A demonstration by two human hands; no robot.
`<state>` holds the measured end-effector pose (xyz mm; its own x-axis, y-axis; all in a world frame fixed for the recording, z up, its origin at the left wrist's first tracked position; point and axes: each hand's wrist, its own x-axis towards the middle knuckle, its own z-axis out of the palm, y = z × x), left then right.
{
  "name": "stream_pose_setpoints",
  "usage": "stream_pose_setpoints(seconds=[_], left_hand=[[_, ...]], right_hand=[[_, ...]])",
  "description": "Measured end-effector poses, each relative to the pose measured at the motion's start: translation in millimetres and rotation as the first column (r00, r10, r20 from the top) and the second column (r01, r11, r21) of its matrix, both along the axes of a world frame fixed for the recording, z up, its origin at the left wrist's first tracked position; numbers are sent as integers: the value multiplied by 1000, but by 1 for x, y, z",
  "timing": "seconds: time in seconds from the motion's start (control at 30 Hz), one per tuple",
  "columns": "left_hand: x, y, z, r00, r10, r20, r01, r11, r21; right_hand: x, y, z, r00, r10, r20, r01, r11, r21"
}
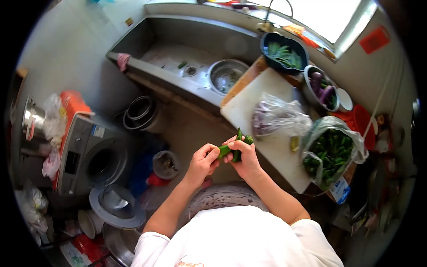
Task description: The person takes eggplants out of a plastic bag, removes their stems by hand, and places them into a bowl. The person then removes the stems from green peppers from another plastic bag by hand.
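In front of my body, above the floor beside the counter, both hands meet over green peppers. My left hand (203,163) is closed, its thumb and fingers pinching the end of one green pepper (224,151). My right hand (245,161) is wrapped around more green peppers (239,134), whose tips stick up past the thumb; its fingers also touch the pepper in my left hand. To the right, an open plastic bag (327,129) full of green peppers sits at the counter's edge. A tied clear bag (284,116) with purplish contents lies on the white board (243,104).
A long metal sink (171,78) runs along the wall, with a steel bowl (227,71) in it. A dark basin (284,42) of green pods and a bowl (311,94) of eggplants stand behind the board. A washing machine (82,155) and buckets (142,113) are at left.
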<state>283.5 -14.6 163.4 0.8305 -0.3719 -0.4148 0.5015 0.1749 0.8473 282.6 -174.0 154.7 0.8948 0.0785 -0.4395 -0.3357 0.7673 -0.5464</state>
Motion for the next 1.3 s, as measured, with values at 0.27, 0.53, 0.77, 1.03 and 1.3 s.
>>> stream_pose_setpoints(seconds=[0.27,0.53,0.77,1.03,1.3], left_hand=[[-1,133,-11,723,60,689,-472,771,428],[31,173,10,542,-191,818,-581,618,530],[113,144,17,641,103,760,-643,613,459],[230,81,6,794,397,460,-542,806,240],[291,37,13,888,369,275,-393,919,35]], right_hand=[[43,130,11,917,383,-107,-391,918,-64],[92,170,28,843,533,-66,-537,841,-65],[169,164,15,894,446,-48,-431,884,181],[264,117,-26,930,341,-135,-236,837,494],[311,75,-55,950,308,-53,-167,642,748]])
